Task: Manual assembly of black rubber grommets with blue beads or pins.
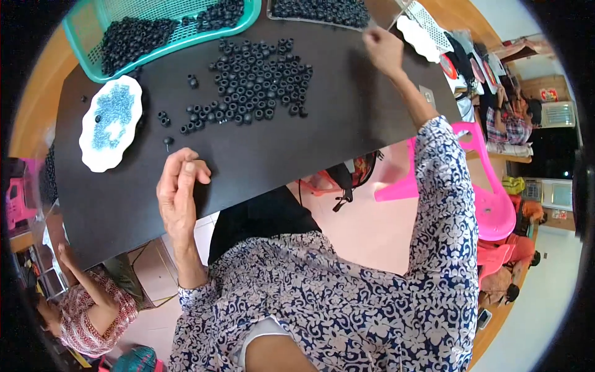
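Note:
My left hand (176, 192) is over the near left part of the dark table, its fingers curled in; whatever they may hold does not show. Just beyond it lies a single black piece (168, 141) with a thin pale stem. My right hand (385, 52) reaches to the far right, fingers bent together beside the corner of a tray (322, 23) of black pieces. Anything in that grip is too small to make out. Between the hands spreads a loose pile of small black ring-like pieces (254, 80). A white scalloped dish (93, 149) holding tiny clear-blue bits stands at the left.
A green basket (155, 57) of black pieces sits at the far left of the table (266, 149). Another white scalloped dish (418, 37) and a white perforated basket (432, 23) are at the far right. Pink chairs (489, 204) and other people are around the table.

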Demonstrator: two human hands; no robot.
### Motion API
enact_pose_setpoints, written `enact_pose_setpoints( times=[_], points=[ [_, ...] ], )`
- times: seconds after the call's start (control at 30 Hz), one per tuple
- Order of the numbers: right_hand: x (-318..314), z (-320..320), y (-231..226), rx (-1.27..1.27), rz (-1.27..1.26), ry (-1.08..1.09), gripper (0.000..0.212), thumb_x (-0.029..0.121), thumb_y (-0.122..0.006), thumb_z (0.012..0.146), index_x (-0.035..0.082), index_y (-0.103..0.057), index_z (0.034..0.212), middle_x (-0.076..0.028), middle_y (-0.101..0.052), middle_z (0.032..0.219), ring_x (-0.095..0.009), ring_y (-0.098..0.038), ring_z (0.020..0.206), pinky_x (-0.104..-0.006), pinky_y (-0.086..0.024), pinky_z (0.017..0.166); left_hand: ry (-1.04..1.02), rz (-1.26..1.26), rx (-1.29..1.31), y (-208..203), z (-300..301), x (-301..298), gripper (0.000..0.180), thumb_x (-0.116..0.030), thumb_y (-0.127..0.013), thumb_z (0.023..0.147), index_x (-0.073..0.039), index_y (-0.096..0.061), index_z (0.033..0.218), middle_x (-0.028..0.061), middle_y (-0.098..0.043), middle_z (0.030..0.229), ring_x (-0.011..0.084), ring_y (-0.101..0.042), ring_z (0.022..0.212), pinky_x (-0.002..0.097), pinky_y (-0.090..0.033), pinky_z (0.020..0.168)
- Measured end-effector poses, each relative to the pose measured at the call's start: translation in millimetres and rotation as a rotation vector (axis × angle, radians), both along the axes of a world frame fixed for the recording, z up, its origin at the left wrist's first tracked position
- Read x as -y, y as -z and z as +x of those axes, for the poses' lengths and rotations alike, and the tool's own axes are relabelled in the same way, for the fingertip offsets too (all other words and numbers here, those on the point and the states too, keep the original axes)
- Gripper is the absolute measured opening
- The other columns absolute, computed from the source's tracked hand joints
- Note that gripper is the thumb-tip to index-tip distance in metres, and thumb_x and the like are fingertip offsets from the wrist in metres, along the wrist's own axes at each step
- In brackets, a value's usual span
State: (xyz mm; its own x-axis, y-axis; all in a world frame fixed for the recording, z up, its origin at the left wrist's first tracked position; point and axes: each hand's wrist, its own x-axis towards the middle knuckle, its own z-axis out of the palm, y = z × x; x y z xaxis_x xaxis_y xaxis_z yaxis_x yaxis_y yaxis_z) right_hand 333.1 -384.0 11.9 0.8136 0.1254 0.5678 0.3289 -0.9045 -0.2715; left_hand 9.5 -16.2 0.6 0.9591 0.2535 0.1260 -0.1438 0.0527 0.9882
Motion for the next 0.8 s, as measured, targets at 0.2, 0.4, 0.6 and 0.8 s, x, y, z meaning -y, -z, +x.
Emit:
enact_pose_setpoints(
  times=[0.2, 0.4, 0.6, 0.8],
  points=[
    [99, 25, 3, -0.162, 0.072, 0.215, 0.029, 0.032, -0.06, 0.085, 0.01, -0.072, 0.099, -0.012, -0.071, 0.083, -0.023, -0.069, 0.078, -0.0329, -0.052, 0.075, -0.006, 0.013, 0.002, 4, 4, 0, 0.022, -0.016, -0.05, 0.098, 0.004, -0.056, 0.106, 0.0043, -0.054, 0.075, 0.0118, -0.051, 0.075, 0.0267, -0.044, 0.076],
    [63, 32, -10, -0.229, -0.089, 0.058, 0.029, 0.033, -0.062, 0.083, 0.01, -0.073, 0.097, -0.016, -0.07, 0.086, -0.032, -0.068, 0.081, -0.0388, -0.053, 0.078, -0.041, 0.045, -0.028, -2, 1, -1, 0.021, -0.015, -0.05, 0.098, 0.004, -0.056, 0.106, 0.0041, -0.054, 0.073, 0.0124, -0.052, 0.074, 0.0268, -0.044, 0.075],
    [48, 34, -6, -0.334, -0.308, 0.046, 0.022, 0.022, -0.065, 0.079, 0.007, -0.072, 0.094, -0.022, -0.068, 0.087, -0.036, -0.067, 0.083, -0.0426, -0.052, 0.078, -0.008, -0.008, -0.041, -4, 2, 1, 0.015, -0.009, -0.048, 0.095, 0.003, -0.056, 0.1, 0.005, -0.055, 0.073, 0.0121, -0.055, 0.073, 0.0258, -0.046, 0.072],
    [-17, 5, -13, -0.21, -0.35, -0.153, 0.021, 0.021, -0.065, 0.076, 0.003, -0.064, 0.085, -0.018, -0.066, 0.076, -0.033, -0.065, 0.073, -0.0397, -0.05, 0.07, -0.006, 0.013, -0.02, 0, 0, -5, 0.013, -0.008, -0.05, 0.095, 0.001, -0.056, 0.102, 0.0028, -0.056, 0.073, 0.0087, -0.054, 0.07, 0.0234, -0.045, 0.068]
  ],
)
